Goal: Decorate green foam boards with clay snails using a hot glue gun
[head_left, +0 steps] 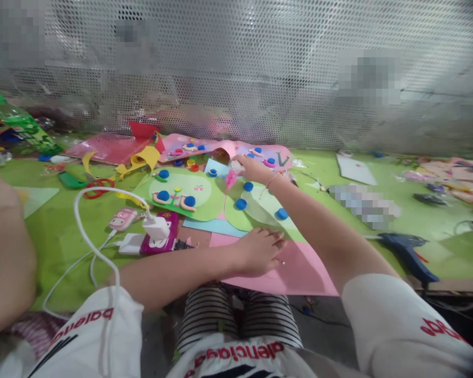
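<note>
My right hand (246, 165) reaches to the back of the green table, its fingers closed on a small whitish see-through packet with pink stuff (231, 179) at its lower end. Beneath it lies a green butterfly-shaped paper cutout (205, 207); its left wing carries blue-and-beige clay snails (188, 201) and a small clay flower (176, 195). Several blue clay discs (241, 204) dot its right wing. My left hand (262, 252) rests palm down, fingers stretched out, on a pink paper sheet (295, 268) at the table's front edge.
A purple power strip (163, 236) with white plugs and a looping cable stands left of the cutout. Red scissors (98, 188), yellow paper scraps (140, 161), and a pink decorated cutout (274, 152) lie behind. On the right is a glue gun (408, 254). Another person's arm (6, 252) shows far left.
</note>
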A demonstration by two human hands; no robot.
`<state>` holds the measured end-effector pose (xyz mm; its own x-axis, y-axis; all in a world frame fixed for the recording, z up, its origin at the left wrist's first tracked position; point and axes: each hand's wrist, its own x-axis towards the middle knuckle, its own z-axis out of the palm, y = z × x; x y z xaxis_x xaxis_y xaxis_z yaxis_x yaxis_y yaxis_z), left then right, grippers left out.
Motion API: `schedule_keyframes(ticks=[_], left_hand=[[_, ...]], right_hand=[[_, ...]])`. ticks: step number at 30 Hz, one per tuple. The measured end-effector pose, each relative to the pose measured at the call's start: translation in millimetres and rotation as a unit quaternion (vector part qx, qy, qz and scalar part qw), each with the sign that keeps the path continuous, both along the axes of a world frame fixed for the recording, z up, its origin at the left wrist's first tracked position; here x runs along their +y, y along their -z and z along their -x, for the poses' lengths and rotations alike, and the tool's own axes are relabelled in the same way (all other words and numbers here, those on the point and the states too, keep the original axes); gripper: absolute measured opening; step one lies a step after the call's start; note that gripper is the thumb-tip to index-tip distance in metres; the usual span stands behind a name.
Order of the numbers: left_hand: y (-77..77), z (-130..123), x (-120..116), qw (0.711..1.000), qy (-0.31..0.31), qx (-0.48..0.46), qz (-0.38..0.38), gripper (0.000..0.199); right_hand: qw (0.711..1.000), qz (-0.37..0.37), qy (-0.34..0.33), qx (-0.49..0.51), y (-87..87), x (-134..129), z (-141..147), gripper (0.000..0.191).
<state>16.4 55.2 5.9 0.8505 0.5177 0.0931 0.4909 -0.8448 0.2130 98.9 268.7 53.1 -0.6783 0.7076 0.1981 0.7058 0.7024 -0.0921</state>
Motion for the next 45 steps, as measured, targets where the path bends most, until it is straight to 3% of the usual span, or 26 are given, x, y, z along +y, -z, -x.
schedule_keyframes(ticks=[2, 5, 9, 11, 13, 16, 18, 20, 23, 25, 28, 31, 35, 37, 41, 45], left_hand=[[-0.7, 0.4, 0.0, 1.0, -0.005, 0.003, 0.007, 0.057], [-2.2, 2.5, 0.2, 1.0, -0.002, 0.0, 0.014, 0.056], [-4.4, 5.8, -2.0, 0.998, 0.005, -0.062, 0.015, 0.049], [-4.9, 6.2, -2.9, 0.989, -0.039, -0.142, 0.023, 0.047], [-4.2, 5.9, -1.0, 0.96, -0.126, -0.249, 0.027, 0.047], [0.6, 5.7, 10.4, 0.88, -0.242, -0.409, 0.015, 0.051], [5.8, 6.4, 21.9, 0.835, -0.271, -0.478, 0.035, 0.055], [10.7, 7.3, 33.0, 0.811, -0.264, -0.51, 0.114, 0.056], [12.9, 8.0, 42.8, 0.798, -0.23, -0.509, 0.227, 0.049], [9.4, 7.7, 44.0, 0.793, -0.238, -0.493, 0.266, 0.042], [-0.2, 7.3, 41.8, 0.781, -0.277, -0.475, 0.297, 0.032], [-7.5, 8.5, 41.0, 0.768, -0.303, -0.471, 0.31, 0.03], [-7.8, 13.1, 42.9, 0.75, -0.309, -0.481, 0.334, 0.033], [-6.2, 15.8, 43.0, 0.759, -0.309, -0.466, 0.333, 0.032], [-5.7, 19.9, 41.0, 0.806, -0.32, -0.407, 0.286, 0.027], [-7.9, 21.6, 39.1, 0.823, -0.331, -0.38, 0.262, 0.033]], right_hand=[[0.998, 0.017, -0.008, 0.054, -4.8, -4.6, -6.9, 0.045], [0.981, 0.017, 0.032, 0.189, -10.1, -14.3, -19.3, 0.043], [0.914, 0.066, 0.062, 0.396, -12.3, -35.9, -45.6, 0.041], [0.888, 0.121, 0.055, 0.44, -10.4, -50.7, -61.6, 0.048], [0.863, 0.201, 0.037, 0.462, -6.4, -66.7, -76.0, 0.06], [0.822, 0.301, -0.008, 0.484, 3.4, -88.3, -88.7, 0.061], [0.791, 0.332, -0.029, 0.513, 11.2, -98.8, -90.3, 0.056], [0.777, 0.342, -0.045, 0.526, 18.4, -106.2, -88.1, 0.048], [0.789, 0.364, -0.081, 0.488, 25.2, -114.1, -82.8, 0.03], [0.823, 0.323, -0.083, 0.459, 26.7, -118.6, -81.1, 0.021], [0.907, 0.154, -0.077, 0.385, 25.9, -124.2, -82.5, 0.02], [0.945, 0.005, -0.125, 0.303, 24.7, -126.9, -85.4, 0.028], [0.948, -0.086, -0.154, 0.266, 24.7, -127.0, -85.5, 0.029], [0.941, -0.096, -0.165, 0.278, 24.5, -126.9, -84.7, 0.026], [0.928, -0.074, -0.179, 0.32, 21.5, -129.9, -83.8, 0.018], [0.93, 0.014, -0.129, 0.343, 15.6, -137.2, -82.5, 0.006]])
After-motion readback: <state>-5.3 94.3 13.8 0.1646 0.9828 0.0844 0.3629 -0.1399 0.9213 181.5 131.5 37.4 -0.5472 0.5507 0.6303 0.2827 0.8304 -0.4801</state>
